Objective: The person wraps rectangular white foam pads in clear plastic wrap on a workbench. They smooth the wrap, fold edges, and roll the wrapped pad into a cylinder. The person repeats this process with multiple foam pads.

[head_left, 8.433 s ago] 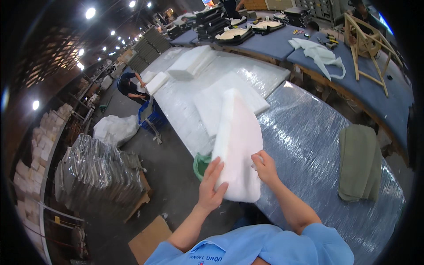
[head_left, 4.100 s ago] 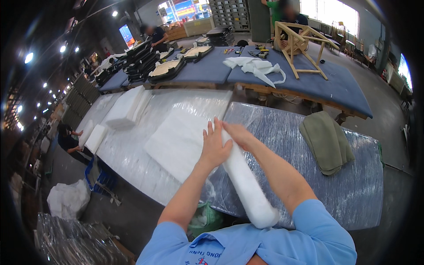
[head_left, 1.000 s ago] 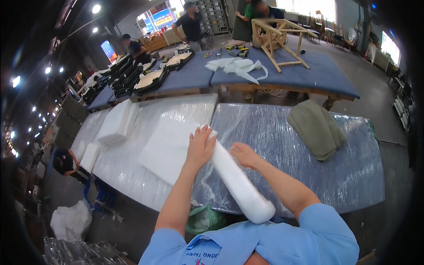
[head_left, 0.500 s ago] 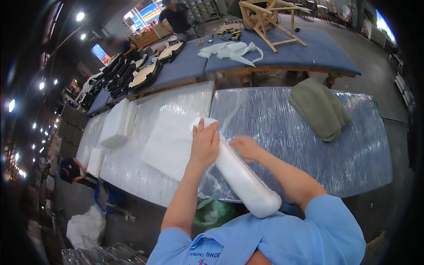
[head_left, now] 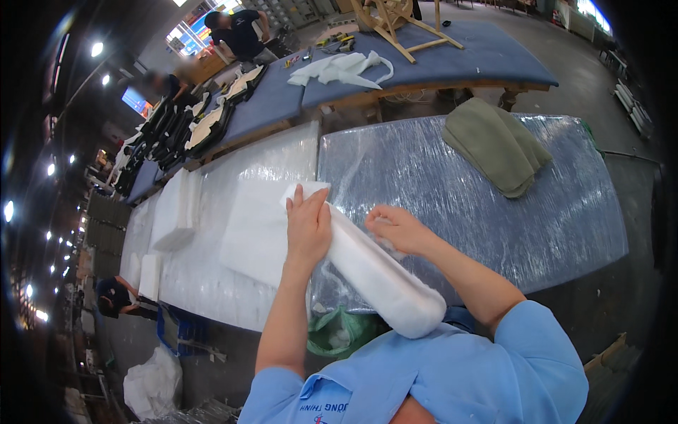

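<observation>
A long white padded piece (head_left: 385, 286), wrapped in fluffy batting, lies slantwise from the table toward my body, its rounded near end against my shirt. My left hand (head_left: 308, 225) lies on its far end, fingers stretched out and pressing down. To the right of the piece, my right hand (head_left: 397, 230) hovers close to its edge with fingers curled together. White wisps show just under that hand; what its fingertips hold, if anything, is hidden. Left of my left hand, a flat white batting sheet (head_left: 251, 237) is spread partly beneath the padded piece.
Plastic film covers the table (head_left: 565, 233). Folded olive cloth (head_left: 498, 145) lies at right, a stack of white batting (head_left: 175, 212) at left. A green bag (head_left: 339, 331) sits below the near edge. Beyond stands a blue table (head_left: 466, 63) with a wooden frame (head_left: 402, 28). Other people work at left.
My right hand has drawn its fingers in and stays beside the padded piece. My left hand keeps its place on the far end. The whole view has shifted slightly.
</observation>
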{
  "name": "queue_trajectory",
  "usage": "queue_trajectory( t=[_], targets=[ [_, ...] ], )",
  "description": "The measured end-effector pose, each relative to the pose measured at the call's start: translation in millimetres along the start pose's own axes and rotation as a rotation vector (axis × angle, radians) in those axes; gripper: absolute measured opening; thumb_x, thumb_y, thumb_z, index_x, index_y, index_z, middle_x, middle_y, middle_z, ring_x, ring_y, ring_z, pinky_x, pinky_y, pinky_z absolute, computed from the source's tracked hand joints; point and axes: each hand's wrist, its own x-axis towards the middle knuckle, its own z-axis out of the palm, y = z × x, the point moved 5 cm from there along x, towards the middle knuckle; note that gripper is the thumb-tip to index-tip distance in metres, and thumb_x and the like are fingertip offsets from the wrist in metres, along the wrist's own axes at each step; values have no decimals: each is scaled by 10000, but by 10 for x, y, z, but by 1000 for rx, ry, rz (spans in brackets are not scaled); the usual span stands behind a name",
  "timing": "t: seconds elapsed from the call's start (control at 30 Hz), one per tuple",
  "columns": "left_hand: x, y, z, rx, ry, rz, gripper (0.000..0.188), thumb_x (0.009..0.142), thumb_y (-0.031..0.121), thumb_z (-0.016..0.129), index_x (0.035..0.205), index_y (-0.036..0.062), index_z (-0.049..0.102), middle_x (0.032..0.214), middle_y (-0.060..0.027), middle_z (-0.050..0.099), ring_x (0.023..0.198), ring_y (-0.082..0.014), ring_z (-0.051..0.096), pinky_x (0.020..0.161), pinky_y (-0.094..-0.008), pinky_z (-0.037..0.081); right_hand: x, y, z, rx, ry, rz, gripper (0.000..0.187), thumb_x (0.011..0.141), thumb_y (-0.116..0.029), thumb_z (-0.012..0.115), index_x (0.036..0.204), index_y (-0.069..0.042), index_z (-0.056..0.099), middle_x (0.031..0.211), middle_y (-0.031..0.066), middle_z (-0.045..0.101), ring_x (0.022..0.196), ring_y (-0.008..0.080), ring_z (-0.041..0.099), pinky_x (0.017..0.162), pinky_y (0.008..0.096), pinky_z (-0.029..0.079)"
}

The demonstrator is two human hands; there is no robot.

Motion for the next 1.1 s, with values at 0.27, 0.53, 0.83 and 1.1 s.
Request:
queue_trajectory(
  t=[0.27,0.53,0.83,1.1],
  targets=[
    [88,90,78,-11,-27,17,392,1043,161,466,1343,19,673,1391,-190,659,1494,-520,349,1262,-623,146,-280,89,-130,-308,-45,-130,215,1017,-285,654,1102,-87,664,933,75,688,872,173,650,780,362,525],
    [12,8,53,16,-19,-3,398,1050,172,456,1341,10,675,1406,-189,653,1514,-486,339,1278,-593,121,-530,-115,55,-208,-99,-296,207,1014,-269,657,1109,-85,665,864,80,692,766,174,639,705,363,516],
    [23,11,92,23,-20,-9,396,1061,177,458,1358,22,670,1440,-157,642,1529,-452,332,1286,-573,112,-607,-74,-20,-111,-11,-343,197,1006,-234,656,1110,-74,701,945,109,732,854,226,697,772,381,537],
    [-16,-12,72,7,-35,-34,394,1078,178,447,1374,33,663,1463,-141,628,1550,-424,309,1291,-554,98,-982,255,-417,-35,-285,-49,188,981,-237,697,1081,-78,716,960,21,701,938,153,646,839,338,512]
  ],
)
